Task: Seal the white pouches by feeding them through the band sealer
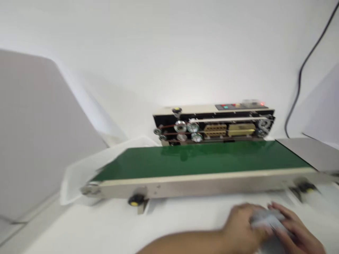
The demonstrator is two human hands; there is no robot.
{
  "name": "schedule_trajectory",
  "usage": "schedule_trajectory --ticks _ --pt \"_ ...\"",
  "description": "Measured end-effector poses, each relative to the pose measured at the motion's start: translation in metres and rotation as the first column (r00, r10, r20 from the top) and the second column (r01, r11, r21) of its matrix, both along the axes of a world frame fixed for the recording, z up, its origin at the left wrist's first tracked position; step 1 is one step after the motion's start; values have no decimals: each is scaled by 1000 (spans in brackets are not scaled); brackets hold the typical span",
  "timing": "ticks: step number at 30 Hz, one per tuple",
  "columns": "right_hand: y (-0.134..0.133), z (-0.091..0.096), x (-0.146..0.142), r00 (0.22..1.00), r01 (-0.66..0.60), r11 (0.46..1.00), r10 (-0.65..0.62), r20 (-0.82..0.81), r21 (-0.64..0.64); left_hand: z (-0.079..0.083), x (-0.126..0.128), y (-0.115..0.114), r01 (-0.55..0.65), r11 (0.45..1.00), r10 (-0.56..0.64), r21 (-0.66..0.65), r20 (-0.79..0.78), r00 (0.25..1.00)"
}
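At the lower right, in front of the conveyor, my left hand (243, 225) is closed on a grey, shiny packet that looks like a plastic pouch (267, 218). My right hand (296, 225) grips the same pouch from the other side, fingers curled over it. Both hands and the pouch are smeared by motion, so its contents and print cannot be made out. Behind them stands a band sealer (214, 127) with metal rollers, brass-coloured blocks and a lit red display. Its green conveyor belt (206, 160) runs along the front.
A translucent white bin (71, 183) sits under the belt's left end. Black knobs with yellow centres (136, 200) stick out from the conveyor's front. A grey metal plate (309, 151) extends at the right. A black cable (299, 77) hangs down the wall. Grey-white panels (34, 134) flank the left.
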State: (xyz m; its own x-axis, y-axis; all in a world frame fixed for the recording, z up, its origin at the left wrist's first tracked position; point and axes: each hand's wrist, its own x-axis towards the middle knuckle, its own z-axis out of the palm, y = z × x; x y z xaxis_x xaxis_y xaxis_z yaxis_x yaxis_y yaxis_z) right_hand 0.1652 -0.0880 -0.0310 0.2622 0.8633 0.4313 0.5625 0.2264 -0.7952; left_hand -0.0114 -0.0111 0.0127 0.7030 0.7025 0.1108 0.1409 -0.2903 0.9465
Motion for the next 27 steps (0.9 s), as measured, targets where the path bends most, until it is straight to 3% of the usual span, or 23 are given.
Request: schedule_trajectory --ticks 1,3,9,13,18,22,27 --pt "-3 11 -7 995 86 996 -86 -47 6 5 -4 -3 -9 1000 9 -9 70 997" --pt "-4 23 -19 982 109 994 -110 -153 -12 9 -7 -3 -33 999 31 12 135 990" --pt "5 15 -31 847 175 985 -148 -510 5 12 -1 3 -37 999 37 9 84 996" --pt "9 16 -35 751 244 970 -180 -635 14 14 0 2 -55 998 56 -18 50 997" --pt "11 22 -51 862 335 941 -282 -422 55 14 0 0 -115 992 115 -44 2 993" --pt "11 25 -65 931 363 904 -344 -123 224 12 0 0 -121 992 123 -44 59 991" --pt "8 29 -72 876 320 871 -422 234 373 12 -1 -1 -121 993 122 -11 82 989"
